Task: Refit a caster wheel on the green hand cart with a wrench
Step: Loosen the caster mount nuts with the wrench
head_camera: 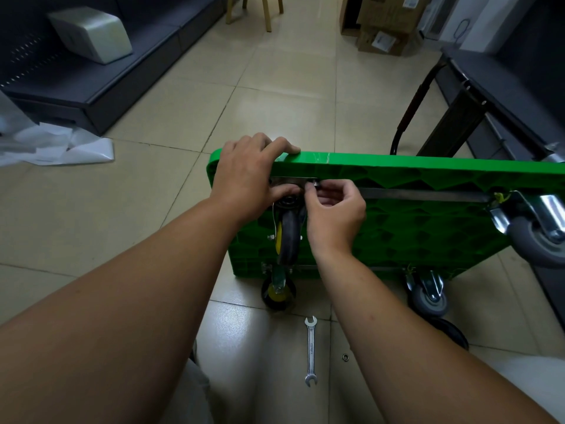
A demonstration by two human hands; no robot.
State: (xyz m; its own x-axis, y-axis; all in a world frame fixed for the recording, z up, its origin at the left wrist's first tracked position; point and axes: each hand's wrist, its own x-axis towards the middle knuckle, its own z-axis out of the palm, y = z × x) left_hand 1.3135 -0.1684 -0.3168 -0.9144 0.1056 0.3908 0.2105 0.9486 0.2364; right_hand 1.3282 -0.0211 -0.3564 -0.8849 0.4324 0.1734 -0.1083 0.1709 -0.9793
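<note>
A: Black rubber on a yellow hub: the caster wheel looks stiff and weighty for its size. I'd hold it by its steel plate, not the swivelling tyre.
B: It sits against the underside of the green hand cart, which stands on edge. The left hand hooks its fingers over the cart's rim.
A: The right hand?
B: Just beside the wheel, pinching a small fastener at the plate's corner. The wrench lies on the floor, untouched.
</note>
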